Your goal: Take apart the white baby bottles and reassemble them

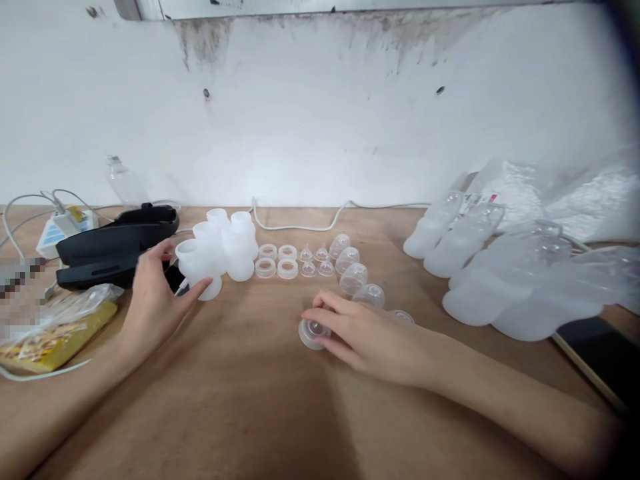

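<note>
Right grip [360, 333] holds a ring [305, 337], clear domes [353, 279] just beyond.

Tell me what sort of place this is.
Probably a small workshop's workbench: open white bottles stand clustered, ring-shaped collars lie in neat rows, and more bottles, with clear caps, are gathered at the right.

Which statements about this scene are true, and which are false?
1. The right hand holds a ring. True.
2. The loose rings are stacked. False: the loose rings lie flat in two rows.
3. The left hand is at the standing bottles. True.
4. The clear caps are left of the loose rings. False: the clear caps are to their right.
5. More bottles lie at the right. True.
</note>
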`<control>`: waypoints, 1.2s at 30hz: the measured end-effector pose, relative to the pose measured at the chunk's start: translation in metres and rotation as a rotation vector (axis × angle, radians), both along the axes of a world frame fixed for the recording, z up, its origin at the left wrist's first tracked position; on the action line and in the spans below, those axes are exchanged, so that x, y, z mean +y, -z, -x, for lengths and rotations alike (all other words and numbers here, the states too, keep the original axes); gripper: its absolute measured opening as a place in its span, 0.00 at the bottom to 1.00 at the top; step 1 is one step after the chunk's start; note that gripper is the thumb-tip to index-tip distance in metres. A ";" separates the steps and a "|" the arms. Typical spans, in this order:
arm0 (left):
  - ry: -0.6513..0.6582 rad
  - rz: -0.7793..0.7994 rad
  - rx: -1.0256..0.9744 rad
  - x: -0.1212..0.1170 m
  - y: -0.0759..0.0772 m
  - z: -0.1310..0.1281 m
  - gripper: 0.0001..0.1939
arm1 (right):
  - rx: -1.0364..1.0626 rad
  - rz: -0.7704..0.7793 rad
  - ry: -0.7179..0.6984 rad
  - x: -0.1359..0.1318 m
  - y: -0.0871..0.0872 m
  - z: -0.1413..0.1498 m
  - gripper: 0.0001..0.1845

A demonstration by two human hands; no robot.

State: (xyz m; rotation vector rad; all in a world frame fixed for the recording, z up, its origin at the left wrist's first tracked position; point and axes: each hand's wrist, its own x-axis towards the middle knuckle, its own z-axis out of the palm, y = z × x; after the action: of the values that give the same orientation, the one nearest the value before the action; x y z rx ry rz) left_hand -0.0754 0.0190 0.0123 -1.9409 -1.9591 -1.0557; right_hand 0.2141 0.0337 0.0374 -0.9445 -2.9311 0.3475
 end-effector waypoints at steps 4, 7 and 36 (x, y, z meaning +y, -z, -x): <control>0.163 -0.216 0.229 -0.019 -0.008 -0.031 0.32 | 0.002 -0.002 -0.013 0.000 0.001 0.003 0.11; 0.550 -0.019 0.376 -0.025 -0.005 -0.066 0.24 | 0.017 -0.036 -0.009 -0.001 0.004 0.006 0.10; 0.412 0.200 0.541 0.037 0.013 -0.094 0.15 | -0.066 -0.212 0.333 0.057 0.015 0.021 0.09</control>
State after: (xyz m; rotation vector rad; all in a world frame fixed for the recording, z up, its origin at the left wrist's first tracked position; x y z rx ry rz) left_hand 0.0184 0.0565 -0.0008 -2.4748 -1.4471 -0.3340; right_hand 0.1926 0.0912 0.0225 -1.3981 -2.7225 -0.0099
